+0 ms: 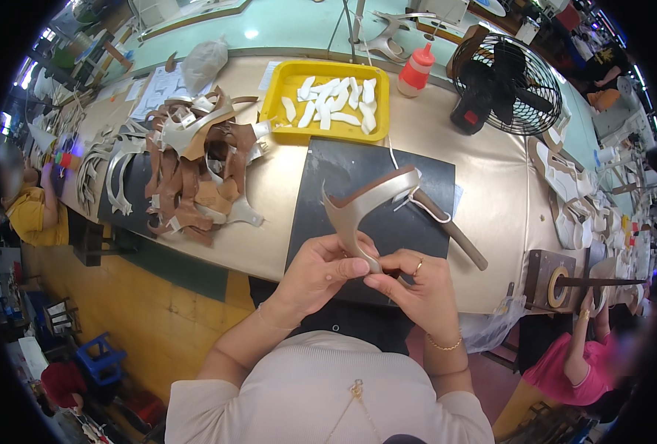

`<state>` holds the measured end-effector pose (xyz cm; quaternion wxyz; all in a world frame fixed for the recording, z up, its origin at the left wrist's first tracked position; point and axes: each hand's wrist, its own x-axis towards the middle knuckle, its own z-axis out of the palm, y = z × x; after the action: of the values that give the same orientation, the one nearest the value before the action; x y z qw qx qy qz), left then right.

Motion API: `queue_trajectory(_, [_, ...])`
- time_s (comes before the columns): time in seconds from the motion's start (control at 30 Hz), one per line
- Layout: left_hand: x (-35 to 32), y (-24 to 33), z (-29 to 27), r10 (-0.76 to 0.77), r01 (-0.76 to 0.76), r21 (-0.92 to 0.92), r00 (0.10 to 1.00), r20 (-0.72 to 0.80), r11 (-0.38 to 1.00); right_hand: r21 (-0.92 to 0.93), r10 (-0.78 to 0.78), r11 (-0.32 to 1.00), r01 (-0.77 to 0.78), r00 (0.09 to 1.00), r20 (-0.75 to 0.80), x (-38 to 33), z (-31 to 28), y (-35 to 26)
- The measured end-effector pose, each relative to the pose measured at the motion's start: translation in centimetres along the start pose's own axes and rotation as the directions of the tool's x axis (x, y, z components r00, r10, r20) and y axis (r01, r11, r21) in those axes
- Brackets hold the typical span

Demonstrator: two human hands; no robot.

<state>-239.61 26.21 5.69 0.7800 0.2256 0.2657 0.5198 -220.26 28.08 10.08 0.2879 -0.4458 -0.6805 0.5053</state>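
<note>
The near end of the silver strap piece (358, 206) is pinched by the left fingers (349, 268) and the right fingers (399, 261). It is held up in front of the body, over the dark mat (328, 159). Only one small end is gripped, so the long loose part could be tipped over if either pinch were made too weak. The thin neck could be creased if it were bent too hard. The far end is seen near a white cord (445, 220) and a brown stick (462, 243). Whether they are touched cannot be told, but the strap could be snagged if it were pulled past the cord.

The narrow end is pointed back at the body. From there the piece is curved away, then split in two: a short tip is turned to the left, and a long band is stretched to the right. So the long axis is laid mostly from left to right, slanted a bit away.

Farther off on the worktop (280, 200), a messy pile of straps (195, 170) is heaped at the left, and white pieces (327, 111) are kept in a yellow tray (269, 103). A red bottle (416, 70) is placed beside it, near a black fan (506, 85).
</note>
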Motion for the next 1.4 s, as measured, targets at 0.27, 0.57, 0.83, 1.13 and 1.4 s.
queue_trajectory(0.27, [1.0,-0.3,-0.4,0.125,-0.150,-0.185,0.982,-0.143,0.971,-0.261,-0.111,0.957,0.123,0.992,0.060,-1.2,-4.2,1.2])
queue_trajectory(0.57, [1.8,-0.5,-0.3,0.171,-0.233,-0.272,0.957,-0.234,0.934,0.762,0.205,0.644,-0.072,0.975,-0.081,-1.0,-0.6,7.5])
queue_trajectory(0.83, [1.5,-0.5,-0.4,0.312,-0.336,-0.099,0.929,-0.201,0.937,0.657,0.212,0.751,-0.063,0.966,-0.151,-0.9,-0.2,7.4])
queue_trajectory(1.13, [1.5,-0.6,-1.8,0.203,-0.224,-0.314,0.974,-0.098,0.923,0.482,0.017,0.870,0.099,0.973,-0.231,-1.7,-0.5,5.5])
queue_trajectory(1.4, [1.9,-0.6,-3.0,0.048,-0.132,-0.517,0.984,-0.173,0.846,0.664,0.134,0.747,0.032,0.971,-0.199,-2.0,-0.2,4.8])
